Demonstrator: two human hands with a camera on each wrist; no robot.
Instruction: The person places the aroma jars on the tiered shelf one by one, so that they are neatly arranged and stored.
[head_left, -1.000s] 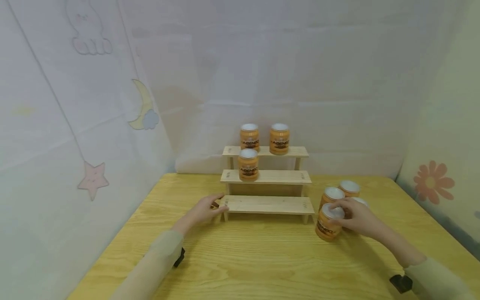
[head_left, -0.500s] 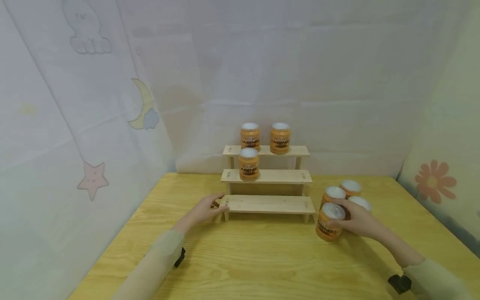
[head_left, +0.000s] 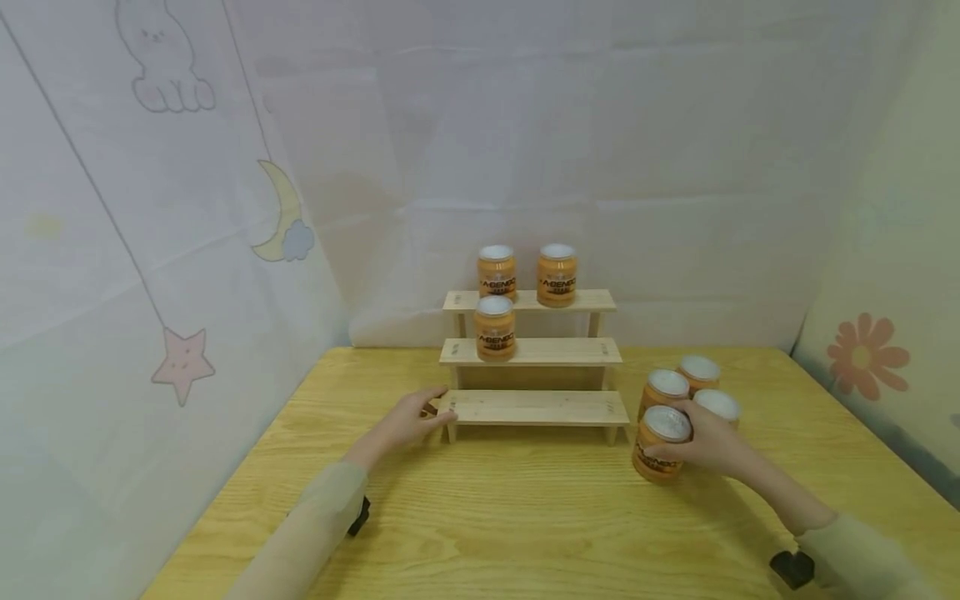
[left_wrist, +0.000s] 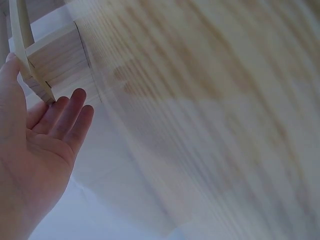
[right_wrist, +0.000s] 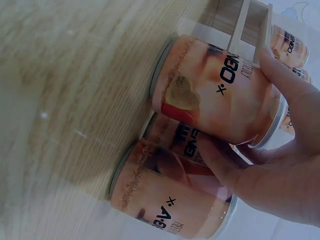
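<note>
In the head view my left hand (head_left: 405, 419) holds the left end of the lowest step of a three-step wooden stand (head_left: 536, 407). The left wrist view shows the thumb on one face of that plank (left_wrist: 31, 75) and fingers at its other side. At the right, my right hand (head_left: 712, 442) grips the front orange can (head_left: 654, 460), thumb on its near side and fingers round the far side. This can (right_wrist: 215, 90) stands on the table, its silver lid facing up. Several like cans, among them one with its lid (head_left: 717, 405) beside my knuckles, stand close behind it.
Two orange cans (head_left: 557, 279) sit on the stand's top step, and one can (head_left: 495, 332) on the left of the middle step. The yellow wood-grain table (head_left: 480, 517) ends at a pale wall cloth (head_left: 675, 208) behind the stand.
My right hand has settled from above the front can's lid down round its side, uncovering the lid. The left hand stays at the stand.
</note>
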